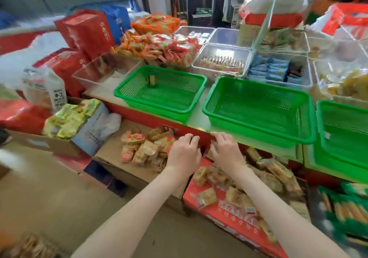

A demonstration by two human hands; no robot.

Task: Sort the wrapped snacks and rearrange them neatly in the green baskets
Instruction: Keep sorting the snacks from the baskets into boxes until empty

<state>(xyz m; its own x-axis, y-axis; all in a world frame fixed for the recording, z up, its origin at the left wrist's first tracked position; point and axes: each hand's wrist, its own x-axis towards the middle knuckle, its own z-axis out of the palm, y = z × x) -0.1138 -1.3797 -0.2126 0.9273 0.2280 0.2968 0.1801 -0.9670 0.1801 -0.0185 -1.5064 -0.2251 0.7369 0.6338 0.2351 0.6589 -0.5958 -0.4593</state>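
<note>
Left hand (184, 154) and right hand (227, 152) lie on the snacks (143, 150) below the baskets (214, 100); fingers curled, perhaps touching wrappers, whether they grasp I cannot tell.

The 3 green baskets are open on top, so a hand can come down into them. From the left hand (184, 152) and right hand (227, 150), the left basket (159, 90) at 11 o'clock has 1 small packet (152, 80) by its far wall. The middle basket (258, 108) at 1 o'clock and the right basket (342, 130) at 3 o'clock are wide open inside. A thin bare strip of desk (197, 114) runs between 2 baskets at 12 o'clock. Past the baskets, clear bins (223, 58) block the way. The desk's red front (151, 119) stands right before both hands.
</note>
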